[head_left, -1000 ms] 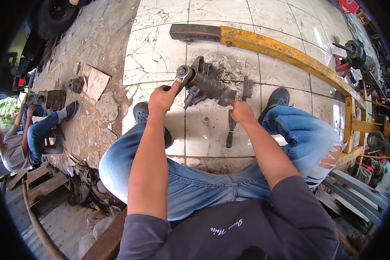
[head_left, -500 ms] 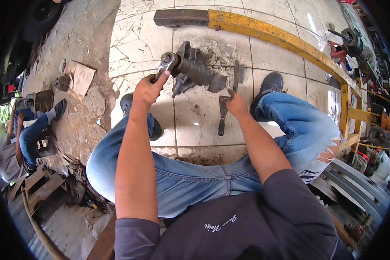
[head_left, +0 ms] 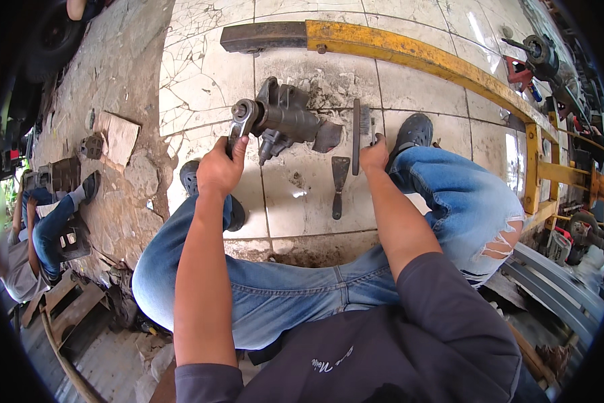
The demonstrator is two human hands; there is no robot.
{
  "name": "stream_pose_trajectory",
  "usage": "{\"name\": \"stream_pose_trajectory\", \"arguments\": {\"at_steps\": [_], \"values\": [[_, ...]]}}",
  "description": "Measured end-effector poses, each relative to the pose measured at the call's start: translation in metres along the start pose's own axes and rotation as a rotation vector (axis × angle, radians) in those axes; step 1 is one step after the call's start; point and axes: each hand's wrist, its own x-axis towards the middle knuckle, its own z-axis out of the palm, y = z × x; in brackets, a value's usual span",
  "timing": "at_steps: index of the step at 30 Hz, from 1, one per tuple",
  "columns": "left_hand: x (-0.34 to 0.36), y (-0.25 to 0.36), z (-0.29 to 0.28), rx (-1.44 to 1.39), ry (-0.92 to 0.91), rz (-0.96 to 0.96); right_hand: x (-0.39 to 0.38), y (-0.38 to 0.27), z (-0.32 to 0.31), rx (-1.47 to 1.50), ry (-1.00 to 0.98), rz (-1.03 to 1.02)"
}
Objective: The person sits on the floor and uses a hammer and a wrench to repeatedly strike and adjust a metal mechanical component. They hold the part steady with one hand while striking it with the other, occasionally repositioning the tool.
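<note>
My left hand grips the dark arm with a ringed end on a greasy cast-metal housing on the tiles, a bolt head in the ring. A dark rough patch, perhaps sandpaper, lies at the housing's right end. My right hand is closed beside a long wire brush; what its fingers hold is too hidden to name. A scraper with a dark handle lies below the brush, between my legs.
A yellow-and-black steel beam crosses beyond the housing into a yellow frame at right. Cardboard and a metal part lie on rough concrete at left, where another person sits. Machine parts stand at upper right.
My right hand has left the dark patch at the housing's end and moved rightward beside the brush. My left hand still grips the arm. The view has shifted, moving the scene leftward in the picture.
</note>
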Motion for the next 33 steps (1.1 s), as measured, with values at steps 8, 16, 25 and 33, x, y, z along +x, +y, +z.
{"name": "stream_pose_trajectory", "arguments": {"at_steps": [8,16,25,33], "values": [[-0.007,0.011,0.005,0.052,0.006,-0.06,0.026,0.008,0.008,-0.071,0.062,0.061],[-0.007,0.01,0.009,0.09,0.043,-0.062,0.033,0.01,0.009,0.068,0.127,0.115],[-0.022,0.039,0.014,0.038,-0.001,-0.181,0.014,-0.012,0.014,-0.158,-0.162,0.081],[-0.022,0.031,0.022,0.043,0.047,-0.123,0.005,-0.017,0.023,-0.26,-0.257,0.13]]}}
